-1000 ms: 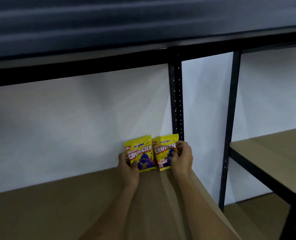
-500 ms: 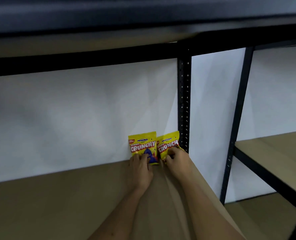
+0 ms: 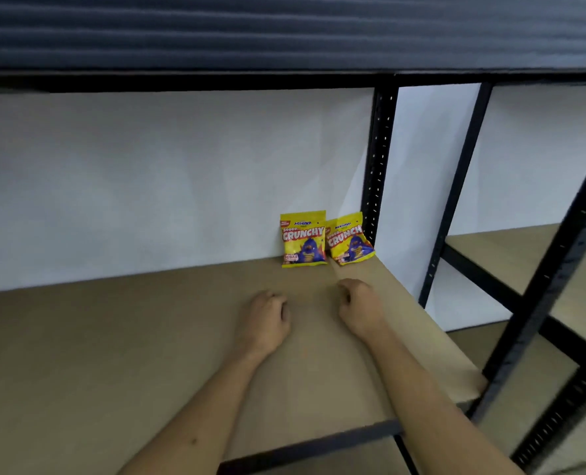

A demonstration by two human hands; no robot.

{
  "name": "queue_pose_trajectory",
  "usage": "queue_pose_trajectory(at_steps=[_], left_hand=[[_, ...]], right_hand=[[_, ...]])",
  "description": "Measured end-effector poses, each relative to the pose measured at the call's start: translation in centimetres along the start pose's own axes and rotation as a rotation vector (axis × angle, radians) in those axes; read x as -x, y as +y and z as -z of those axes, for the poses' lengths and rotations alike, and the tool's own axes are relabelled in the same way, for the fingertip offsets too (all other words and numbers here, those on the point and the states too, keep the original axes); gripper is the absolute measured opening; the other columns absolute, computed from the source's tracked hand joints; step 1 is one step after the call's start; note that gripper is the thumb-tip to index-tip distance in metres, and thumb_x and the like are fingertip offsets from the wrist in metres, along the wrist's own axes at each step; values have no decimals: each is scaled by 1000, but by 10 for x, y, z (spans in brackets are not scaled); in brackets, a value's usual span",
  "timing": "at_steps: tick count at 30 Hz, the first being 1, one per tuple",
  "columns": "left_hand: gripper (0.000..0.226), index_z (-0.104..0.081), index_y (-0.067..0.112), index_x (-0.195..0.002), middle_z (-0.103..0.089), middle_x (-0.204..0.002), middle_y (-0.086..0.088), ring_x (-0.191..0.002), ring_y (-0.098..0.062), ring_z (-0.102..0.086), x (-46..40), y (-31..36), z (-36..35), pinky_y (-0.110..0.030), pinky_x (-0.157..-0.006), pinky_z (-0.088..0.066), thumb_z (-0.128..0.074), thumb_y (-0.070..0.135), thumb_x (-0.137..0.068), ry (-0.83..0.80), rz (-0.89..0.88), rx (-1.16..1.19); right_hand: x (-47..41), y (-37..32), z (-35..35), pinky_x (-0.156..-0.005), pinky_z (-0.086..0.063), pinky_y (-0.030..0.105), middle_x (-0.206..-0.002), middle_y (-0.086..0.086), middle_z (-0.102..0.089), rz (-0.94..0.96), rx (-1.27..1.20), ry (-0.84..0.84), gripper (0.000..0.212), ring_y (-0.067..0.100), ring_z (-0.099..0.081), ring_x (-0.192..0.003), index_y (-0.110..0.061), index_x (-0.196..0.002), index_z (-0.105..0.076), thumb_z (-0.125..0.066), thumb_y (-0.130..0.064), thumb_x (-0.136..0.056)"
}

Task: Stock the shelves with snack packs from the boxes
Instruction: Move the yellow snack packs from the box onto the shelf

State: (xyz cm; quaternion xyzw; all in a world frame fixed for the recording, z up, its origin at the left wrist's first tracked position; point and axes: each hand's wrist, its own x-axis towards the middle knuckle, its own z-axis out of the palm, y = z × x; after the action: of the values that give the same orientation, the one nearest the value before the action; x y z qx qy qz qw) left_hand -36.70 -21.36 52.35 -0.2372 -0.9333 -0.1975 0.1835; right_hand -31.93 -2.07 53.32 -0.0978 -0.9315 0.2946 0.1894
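Two yellow snack packs stand side by side at the back right corner of the brown shelf board [image 3: 113,337], leaning on the white wall. The left pack [image 3: 303,238] is upright; the right pack [image 3: 350,238] tilts a little and sits next to the black upright. My left hand [image 3: 265,320] and my right hand [image 3: 360,308] hover over the board in front of the packs, apart from them. Both hands have loosely curled fingers and hold nothing.
A black perforated upright [image 3: 379,166] marks the shelf's right back corner. Another shelf unit [image 3: 511,255] with a brown board stands to the right, its black post [image 3: 559,303] close to my right arm. A dark shelf [image 3: 284,36] hangs overhead.
Both hands have let go of the two packs and drawn back toward me. The packs stay standing against the wall.
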Motion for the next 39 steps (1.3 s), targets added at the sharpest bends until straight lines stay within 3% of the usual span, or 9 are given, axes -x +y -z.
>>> queue_pose_trajectory(at_steps=[10, 13, 17, 22, 25, 27, 31, 36, 39], left_hand=[[29, -66, 15, -94, -67, -101, -6, -94, -28, -61, 122, -6, 86, -37, -78, -49, -41, 30, -93, -59, -209, 22], [33, -65, 12, -111, -65, -119, -7, -116, -25, -57, 176, -27, 125, -37, -93, -45, -42, 27, -92, 108, -348, -55], [52, -57, 14, -132, -38, -151, -13, -142, -27, -32, 277, -79, 128, -49, -115, -28, -61, 22, -81, 96, -481, -101], [47, -55, 16, -134, -43, -147, -12, -138, -29, -37, 424, -167, 79, -42, -110, -34, -53, 20, -87, -490, -154, 66], [43, -58, 20, -130, -56, -136, -6, -125, -25, -53, 499, -209, 60, -33, -101, -43, -55, 20, -87, -683, 146, 152], [41, -61, 19, -128, -62, -129, -6, -116, -24, -59, 538, -230, 47, -30, -93, -46, -58, 18, -87, -782, 322, 182], [32, -65, 13, -119, -67, -120, -9, -108, -24, -62, 606, -255, 3, -22, -72, -39, -61, 15, -88, -832, 663, 271], [34, -64, 19, -118, -64, -87, -6, -63, -11, -55, 681, -254, -84, -10, -44, -33, -60, 10, -86, -869, 924, 338], [36, -64, 20, -119, -66, -93, -9, -65, -17, -60, 723, -260, -127, -13, -52, -41, -58, 6, -87, -900, 1003, 374]], right_hand=[[136, -53, 11, -97, -45, 41, -127, 4, -63, 103, 282, 59, 29, 31, -60, -113, -18, -117, -67, -48, -26, -96], [193, -96, -2, -106, -33, 43, -137, 7, -57, 208, 187, 325, 34, 28, -49, -129, -13, -125, -63, -46, -21, -97], [299, -125, -60, -104, -38, 30, -152, 10, -40, 79, -33, 234, 47, 30, -52, -126, -13, -140, -50, -57, -14, -93], [443, -126, -148, -54, -38, 22, -75, 6, -65, -317, -75, -262, 46, 7, -56, -54, -14, -140, -49, -56, -12, -95], [503, -116, -191, -80, -45, 26, -126, 11, -62, -463, -97, -447, 45, 26, -64, -103, -12, -141, -48, -55, -15, -97], [534, -108, -215, -90, -45, 28, -133, 10, -58, -527, -126, -547, 42, 28, -57, -118, -13, -138, -49, -54, -13, -97], [581, -65, -265, -82, -52, 39, -113, 15, -67, -606, -77, -754, 35, 36, -63, -103, -11, -124, -57, -53, -10, -90], [624, 19, -339, -91, -50, 37, -123, 2, -65, -651, 65, -971, 58, 28, -62, -108, -41, -131, -49, -38, -47, -75], [640, 45, -389, -79, -47, 31, -111, 11, -69, -676, 6, -976, 45, 32, -63, -103, -22, -132, -55, -51, -11, -88]])
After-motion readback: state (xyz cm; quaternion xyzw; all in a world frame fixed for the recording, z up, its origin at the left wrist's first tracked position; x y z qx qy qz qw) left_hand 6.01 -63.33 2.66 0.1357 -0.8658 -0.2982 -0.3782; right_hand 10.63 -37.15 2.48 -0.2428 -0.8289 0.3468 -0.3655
